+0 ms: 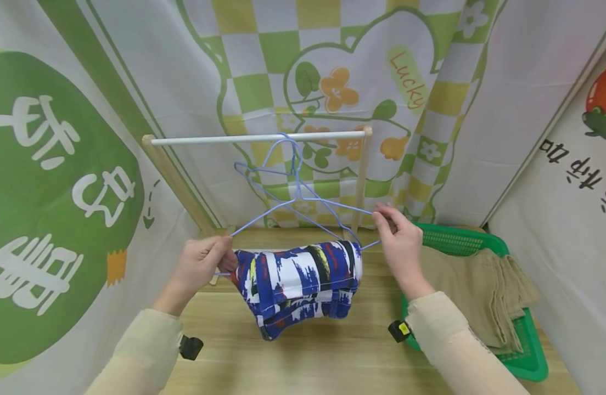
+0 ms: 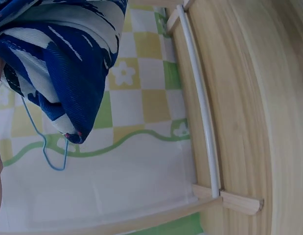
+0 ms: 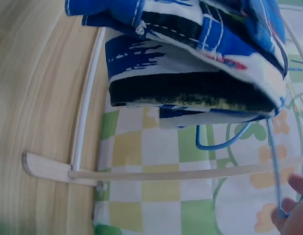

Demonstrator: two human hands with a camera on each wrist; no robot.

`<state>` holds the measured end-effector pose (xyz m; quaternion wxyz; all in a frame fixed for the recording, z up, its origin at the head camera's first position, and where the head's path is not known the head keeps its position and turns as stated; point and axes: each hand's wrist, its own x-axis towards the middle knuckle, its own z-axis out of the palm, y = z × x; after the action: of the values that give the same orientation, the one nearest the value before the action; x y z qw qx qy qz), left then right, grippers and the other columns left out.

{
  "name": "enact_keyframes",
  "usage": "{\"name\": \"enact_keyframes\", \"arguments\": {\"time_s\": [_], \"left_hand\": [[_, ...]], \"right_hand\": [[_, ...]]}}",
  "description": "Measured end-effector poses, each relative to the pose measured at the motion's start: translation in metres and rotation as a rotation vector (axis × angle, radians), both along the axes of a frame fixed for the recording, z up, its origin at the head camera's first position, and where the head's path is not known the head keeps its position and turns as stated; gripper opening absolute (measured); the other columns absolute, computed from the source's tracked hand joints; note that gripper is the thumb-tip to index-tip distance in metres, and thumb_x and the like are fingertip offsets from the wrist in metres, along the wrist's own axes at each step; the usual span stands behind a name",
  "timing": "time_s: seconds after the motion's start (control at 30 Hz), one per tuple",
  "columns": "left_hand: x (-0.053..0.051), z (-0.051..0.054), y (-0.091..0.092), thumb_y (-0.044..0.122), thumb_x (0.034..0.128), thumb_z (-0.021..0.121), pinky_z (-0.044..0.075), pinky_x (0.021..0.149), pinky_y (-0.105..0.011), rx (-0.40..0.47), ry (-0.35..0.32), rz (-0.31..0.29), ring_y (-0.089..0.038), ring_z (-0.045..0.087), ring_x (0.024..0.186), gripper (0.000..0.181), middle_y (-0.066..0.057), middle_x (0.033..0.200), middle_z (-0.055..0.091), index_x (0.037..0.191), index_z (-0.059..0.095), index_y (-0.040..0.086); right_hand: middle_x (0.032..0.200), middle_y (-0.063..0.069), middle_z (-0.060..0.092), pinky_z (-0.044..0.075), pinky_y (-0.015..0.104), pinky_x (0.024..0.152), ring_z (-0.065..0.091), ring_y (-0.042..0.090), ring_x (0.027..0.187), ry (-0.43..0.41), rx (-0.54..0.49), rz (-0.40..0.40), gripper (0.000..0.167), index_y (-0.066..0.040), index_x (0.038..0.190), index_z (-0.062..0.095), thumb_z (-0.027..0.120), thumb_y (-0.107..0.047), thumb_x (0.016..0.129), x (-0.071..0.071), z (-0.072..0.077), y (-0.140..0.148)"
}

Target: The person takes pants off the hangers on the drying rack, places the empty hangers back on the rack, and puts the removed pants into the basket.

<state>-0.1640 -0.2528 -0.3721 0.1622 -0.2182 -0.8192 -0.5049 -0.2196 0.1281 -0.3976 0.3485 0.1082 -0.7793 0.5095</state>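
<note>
A patterned blue and white garment [image 1: 300, 277] is folded over the lower bar of a blue wire hanger [image 1: 263, 213], whose hook is up at the white rail. At the hanger's left end, my left hand [image 1: 201, 262] pinches the wire, its fingers against the garment's edge. My right hand [image 1: 399, 241] pinches the hanger's right end. The garment [image 2: 68, 63] fills the upper left of the left wrist view. In the right wrist view the garment [image 3: 190, 73] hangs above my right fingers [image 3: 291, 205], which hold the wire.
Behind the garment stands a wooden rack with a white rail [image 1: 214, 140], and another blue hanger [image 1: 248, 171] hangs there. A green basket [image 1: 535, 351] on the right holds folded khaki clothing [image 1: 471, 291]. Printed curtains surround the wooden surface [image 1: 303, 362].
</note>
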Motion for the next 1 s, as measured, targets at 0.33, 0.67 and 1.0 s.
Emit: {"name": "enact_keyframes", "arguments": {"time_s": [0.33,0.67,1.0], "left_hand": [[0.004,-0.01,0.018,0.001,0.106,0.05,0.06,0.051,-0.026,0.032,-0.013,-0.023,-0.004,0.069,0.057,0.039,-0.013,0.064,0.071,0.072,0.07,-0.002],[0.003,-0.017,0.034,0.001,0.1056,0.05,0.061,0.052,-0.026,0.058,0.004,0.002,-0.002,0.069,0.058,0.04,-0.014,0.063,0.07,0.071,0.069,-0.002],[0.001,-0.019,0.051,0.007,0.107,0.051,0.061,0.054,-0.027,0.063,-0.001,0.052,-0.003,0.07,0.059,0.041,-0.01,0.064,0.071,0.071,0.069,0.001]], "right_hand": [[0.127,0.021,0.069,0.046,0.049,0.112,0.063,0.042,0.124,0.515,0.215,-0.015,0.023,0.006,0.112,0.072,0.055,0.01,0.096,0.016,0.004,-0.016],[0.12,0.022,0.072,0.053,0.057,0.101,0.067,0.044,0.115,0.612,0.451,0.123,0.027,0.007,0.117,0.071,0.055,-0.007,0.1,0.04,0.008,-0.035],[0.148,0.02,0.054,0.042,0.062,0.112,0.044,0.044,0.142,0.484,0.722,0.236,0.067,0.006,0.145,0.051,0.051,-0.048,0.106,0.076,-0.008,-0.067]]}}
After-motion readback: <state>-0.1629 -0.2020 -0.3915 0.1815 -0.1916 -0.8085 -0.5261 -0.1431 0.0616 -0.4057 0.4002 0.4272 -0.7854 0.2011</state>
